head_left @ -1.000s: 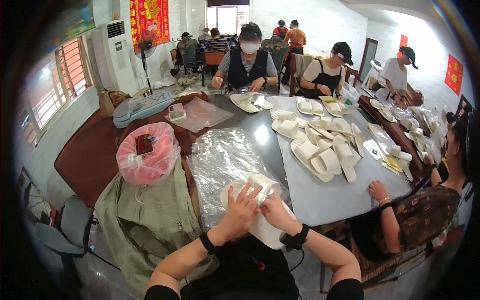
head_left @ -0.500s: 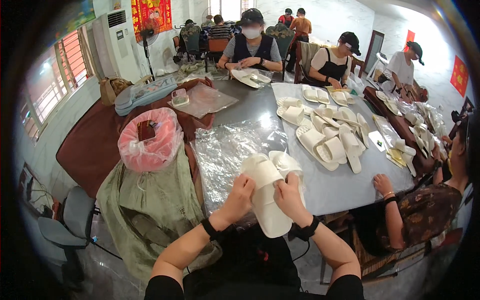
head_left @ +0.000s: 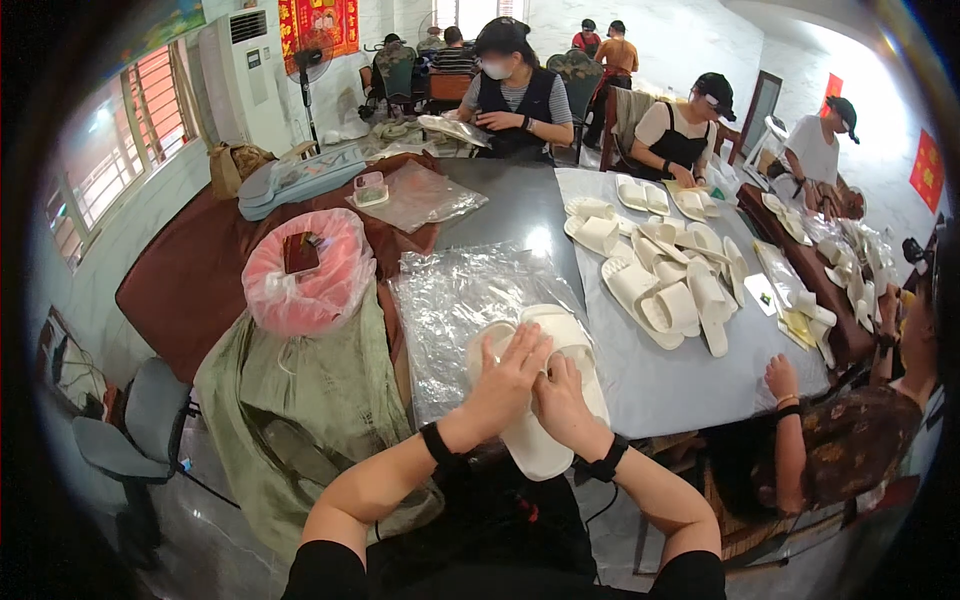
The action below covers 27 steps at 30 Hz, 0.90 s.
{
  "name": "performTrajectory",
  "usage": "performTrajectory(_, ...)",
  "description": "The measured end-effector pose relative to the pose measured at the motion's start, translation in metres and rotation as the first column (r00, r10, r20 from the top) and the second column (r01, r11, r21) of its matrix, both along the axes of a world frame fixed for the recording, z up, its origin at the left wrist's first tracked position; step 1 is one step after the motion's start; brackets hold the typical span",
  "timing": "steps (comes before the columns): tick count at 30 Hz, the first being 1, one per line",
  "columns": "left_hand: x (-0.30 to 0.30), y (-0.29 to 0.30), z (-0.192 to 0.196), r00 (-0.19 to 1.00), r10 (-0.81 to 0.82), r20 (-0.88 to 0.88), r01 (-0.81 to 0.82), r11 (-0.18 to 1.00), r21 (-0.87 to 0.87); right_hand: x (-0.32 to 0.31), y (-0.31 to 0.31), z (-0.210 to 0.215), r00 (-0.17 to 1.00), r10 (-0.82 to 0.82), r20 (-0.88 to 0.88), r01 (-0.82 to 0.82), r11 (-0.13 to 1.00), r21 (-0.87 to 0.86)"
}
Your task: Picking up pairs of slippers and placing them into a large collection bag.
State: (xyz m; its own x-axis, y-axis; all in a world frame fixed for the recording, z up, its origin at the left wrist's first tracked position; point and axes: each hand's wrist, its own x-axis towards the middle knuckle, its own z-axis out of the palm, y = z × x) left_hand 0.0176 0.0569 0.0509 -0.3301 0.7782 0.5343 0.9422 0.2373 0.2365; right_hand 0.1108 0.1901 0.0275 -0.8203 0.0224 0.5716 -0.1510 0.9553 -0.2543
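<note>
A pair of cream-white slippers [head_left: 540, 452] lies overlapped in front of me at the table's near edge, toes pointing away. Across the strap of the left one my left hand [head_left: 507, 385] is laid with its fingers stretched out. My right hand [head_left: 567, 402] has its fingers bent and closed on a slipper beside the left hand; its fingertips are partly hidden. Beneath the toes, clear plastic bags [head_left: 470, 290] are spread on the tabletop. Both straps are largely covered by my hands.
A heap of cream slippers [head_left: 665, 275] lies on the grey table to the right. At left stand a pink plastic-lined container [head_left: 335, 310] and a green sack [head_left: 260, 440]. A co-worker's hand [head_left: 780, 377] rests at the right edge; other people [head_left: 510, 95] sit across the table.
My left hand has shifted from gripping the slipper's side to lying over its strap. My right hand has moved slightly left. The person opposite has raised and turned their slippers to the left.
</note>
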Motion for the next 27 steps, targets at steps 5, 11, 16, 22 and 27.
performTrajectory(5, 0.025, 0.009, 0.009, 0.969, -0.214, 0.123, 0.213, 0.977, 0.02, -0.018, 0.021, -0.024, 0.992, 0.021, -0.125, -0.023, 1.0, -0.015)
performTrajectory(11, 0.046, -0.005, 0.022, 0.926, -0.285, 0.247, 0.293, 0.956, 0.005, -0.065, 0.062, -0.062, 0.989, -0.122, 0.088, 0.119, 0.992, 0.04)
performTrajectory(16, 0.028, -0.018, 0.005, 0.977, -0.192, 0.097, 0.2, 0.976, -0.088, -0.096, 0.018, -0.018, 0.885, -0.303, 0.354, 0.288, 0.953, 0.096)
performTrajectory(22, 0.011, -0.03, 0.02, 0.988, 0.148, 0.041, -0.138, 0.973, -0.186, -0.077, -0.026, -0.025, 0.988, -0.124, 0.094, 0.11, 0.985, 0.136)
performTrajectory(27, 0.007, -0.008, 0.002, 0.99, 0.062, 0.127, -0.05, 0.994, -0.094, -0.064, -0.013, -0.032, 0.99, -0.096, -0.1, 0.125, 0.929, 0.347)
